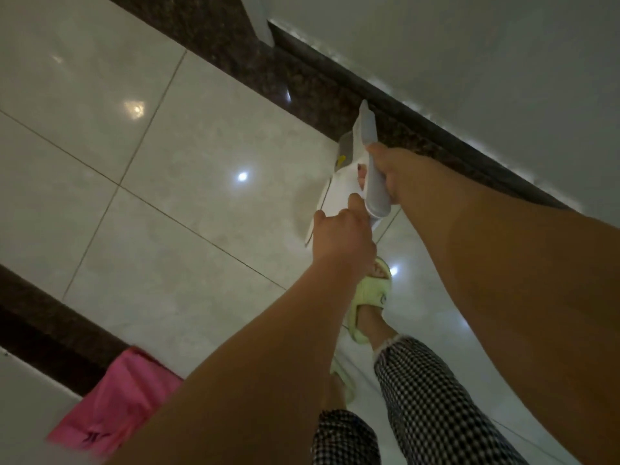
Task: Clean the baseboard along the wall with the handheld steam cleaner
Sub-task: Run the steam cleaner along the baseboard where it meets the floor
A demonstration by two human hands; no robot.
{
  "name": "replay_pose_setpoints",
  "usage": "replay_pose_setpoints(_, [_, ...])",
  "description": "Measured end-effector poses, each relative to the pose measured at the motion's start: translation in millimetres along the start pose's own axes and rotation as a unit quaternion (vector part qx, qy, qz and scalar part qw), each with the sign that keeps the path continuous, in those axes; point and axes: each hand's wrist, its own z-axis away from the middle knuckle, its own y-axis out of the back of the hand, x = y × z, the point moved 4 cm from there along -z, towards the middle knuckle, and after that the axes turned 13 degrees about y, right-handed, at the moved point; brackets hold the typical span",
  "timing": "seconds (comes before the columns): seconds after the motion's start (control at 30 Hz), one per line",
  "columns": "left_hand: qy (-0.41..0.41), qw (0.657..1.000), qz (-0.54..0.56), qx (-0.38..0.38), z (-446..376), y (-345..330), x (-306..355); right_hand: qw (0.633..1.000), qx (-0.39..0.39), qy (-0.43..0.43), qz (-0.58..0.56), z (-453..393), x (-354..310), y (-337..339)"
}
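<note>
Close to me I see my left hand (339, 236) curled on the white back of the steam cleaner (364, 152). My right hand (391, 172) grips its gray handle. Its tip touches the dark baseboard (432, 129) by the wall.

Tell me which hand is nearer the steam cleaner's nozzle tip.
Right. The right hand grips the steam cleaner by its grey handle, just behind the nozzle tip at the baseboard. The left hand holds the rear end, farther back.
</note>
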Motion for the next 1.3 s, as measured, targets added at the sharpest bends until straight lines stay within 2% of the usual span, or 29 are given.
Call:
replay_pose_setpoints(0.13, [-0.032,0.999,-0.011,-0.001,23.0,-19.7,26.0,1.000,0.018,0.024,-0.004,156.8,-24.4,-9.2])
replay_pose_setpoints(0.23, [-0.051,0.999,-0.013,-0.004,37.6,-33.3,40.8,0.998,0.053,0.043,0.004,210.4,-19.8,-0.1])
replay_pose_setpoints(0.4, [-0.087,0.995,-0.040,0.002,73.7,-80.9,63.9,0.996,0.088,-0.010,-0.007,229.2,43.1,46.9])
replay_pose_setpoints(0.53, [-0.106,0.994,-0.028,0.006,95.4,-114.7,96.0,0.993,0.117,0.009,0.003,233.6,75.7,89.9])
replay_pose_setpoints(0.7, [-0.126,0.992,-0.026,0.007,117.4,-145.5,137.7,0.988,0.155,0.005,0.014,280.4,91.3,130.2])
replay_pose_setpoints(0.77, [-0.131,0.991,-0.033,0.005,127.8,-158.8,152.5,0.988,0.154,0.021,0.009,286.5,103.8,145.8])
replay_pose_setpoints(0.9, [-0.152,0.987,-0.060,0.009,149.1,-175.9,185.1,0.988,0.140,-0.005,-0.061,277.3,140.9,188.0])
replay_pose_setpoints(1.03, [-0.149,0.986,-0.072,0.003,171.0,-191.8,229.4,0.988,0.138,0.011,-0.071,276.0,162.6,240.1])
replay_pose_setpoints(1.27, [-0.115,0.986,-0.118,-0.012,223.4,-232.1,348.5,0.992,0.104,-0.008,-0.069,250.7,227.3,377.5])
replay_pose_setpoints(1.3, [-0.114,0.986,-0.120,-0.015,229.7,-236.4,359.3,0.994,0.089,-0.009,-0.060,270.9,223.2,383.4])
